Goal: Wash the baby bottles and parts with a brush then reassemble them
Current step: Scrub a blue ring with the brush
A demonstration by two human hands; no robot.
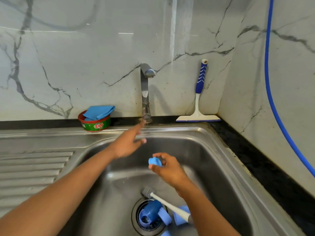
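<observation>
Left hand [129, 143] reaching at tap [145, 92] base, right hand [168, 169] holding blue bottle part [154, 161] over sink [213, 150].
Left fingers straight; right fingers pinch the part; brush [163, 201] lies in basin among other blue parts [150, 212].

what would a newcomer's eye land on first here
Two hands over the steel sink: the left hand stretches straight fingers toward the foot of the tap, while the right hand pinches a small blue part. Below them a white-handled brush lies among blue bottle parts at the drain. Left of the tap, a red and green Exo tub holding a blue cloth sits on the sink's back ledge.
</observation>
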